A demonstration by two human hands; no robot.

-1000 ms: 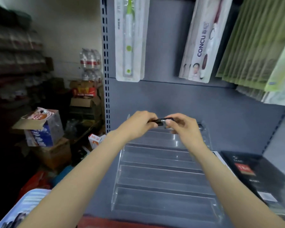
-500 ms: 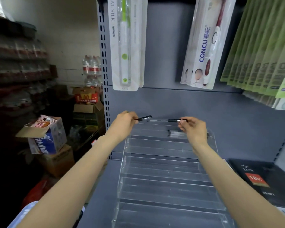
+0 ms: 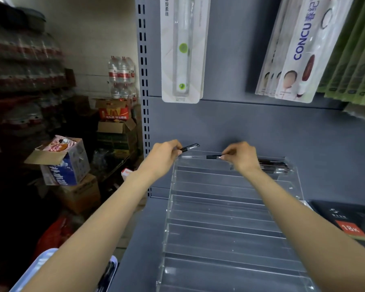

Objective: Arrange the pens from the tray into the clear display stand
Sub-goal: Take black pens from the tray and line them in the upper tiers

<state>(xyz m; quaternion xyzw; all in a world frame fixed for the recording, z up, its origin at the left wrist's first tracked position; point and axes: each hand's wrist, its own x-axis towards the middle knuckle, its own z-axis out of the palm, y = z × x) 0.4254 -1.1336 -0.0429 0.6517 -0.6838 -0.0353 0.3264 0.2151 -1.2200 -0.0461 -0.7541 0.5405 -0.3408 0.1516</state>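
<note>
Left hand [image 3: 163, 155]: fingers curling round a black pen cap [image 3: 189, 147], holding it just above the stand's back left corner.
Right hand [image 3: 241, 155]: fingertips pinching the pen [image 3: 200, 157], holding it level over the top tier.
Clear display stand [image 3: 230, 209]: sitting on the grey shelf [image 3: 139, 239]; more pens [image 3: 273, 166] lying at the top tier's right end.
Tray [image 3: 40, 266]: showing at the lower left edge.

You get one view only, worn on your head, looking forward and down along both forearms. It faces the grey shelf back panel [image 3: 261, 133] at 12 o'clock, close in. The clear display stand [image 3: 230, 218] fills 5 o'clock, the tray [image 3: 36, 268] corner at 7 o'clock, stockroom boxes [image 3: 67, 163] at 9 o'clock, farther off.
</note>
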